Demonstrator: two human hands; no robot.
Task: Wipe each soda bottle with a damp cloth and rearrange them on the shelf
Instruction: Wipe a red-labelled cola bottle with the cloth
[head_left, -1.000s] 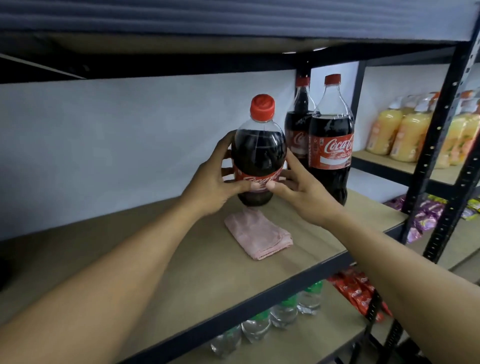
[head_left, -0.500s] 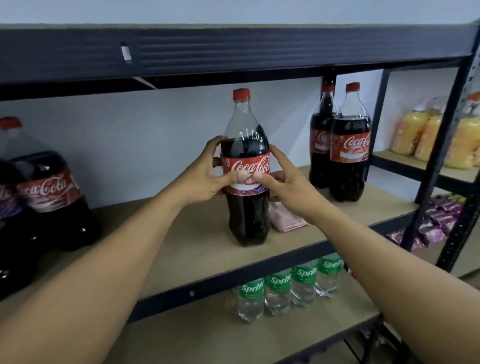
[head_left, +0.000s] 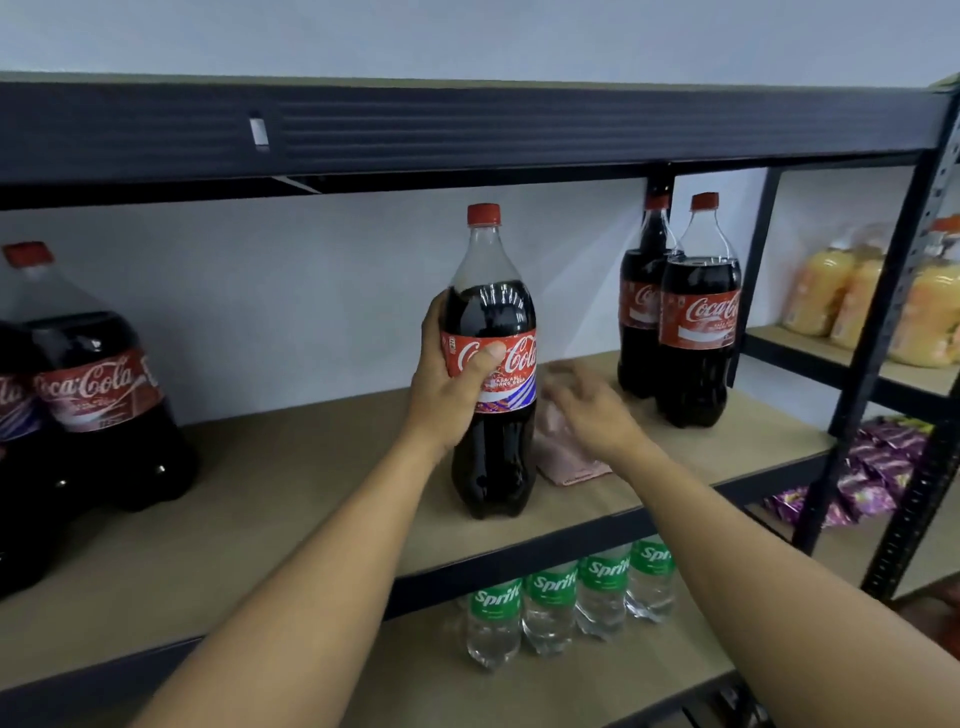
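- The shelf (head_left: 291, 467) is a flat, light brown board with a dark metal rim along its front edge.
- The left bottles (head_left: 98, 395) stand at the left end of the shelf. They are big, round and made of clear plastic. They hold dark cola and have red caps and red labels.
- The left hand (head_left: 452, 395) wraps around the middle of the bottle (head_left: 493, 462). The thumb lies across the red label and the fingers curl round the back.
- The bottle stands upright near the front edge, about halfway along the shelf. It is tall and smooth, with a thin clear neck, a red cap and a bumpy bottom.
- The cloth (head_left: 563, 460) is pink, soft and folded. It lies flat on the board just to the right of the bottle.
- The right hand (head_left: 592, 410) is over the cloth. It is blurry, so I cannot tell how its fingers are set or if they hold the cloth.
- The right bottles (head_left: 696, 332) stand close together near the right end, one behind the other.
- The Sprite bottles (head_left: 550, 603) are small and clear with green labels. They stand in a row on the board below.
- The juice bottles (head_left: 831, 296) are fat and orange, on the next rack to the right.
- Shiny purple packets (head_left: 872, 467) lie under them.
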